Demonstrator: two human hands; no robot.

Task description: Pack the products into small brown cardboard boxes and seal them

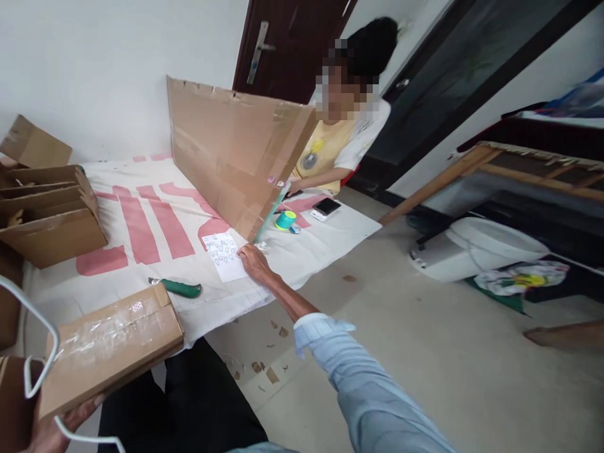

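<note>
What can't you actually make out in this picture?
1. Head view: tiny prints on the white paper sheet touched by the right hand are too small to read.
2. Left hand is mostly hidden beneath the brown taped cardboard box it holds, and cut off by the bottom edge.
3. The seated person's hands are largely hidden behind the upright brown cardboard panel.

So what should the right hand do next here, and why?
Probably pinch up one small label from the label sheet: the right hand has its fingertips at the sheet's right edge, and the left hand holds the cardboard box close by.
</note>
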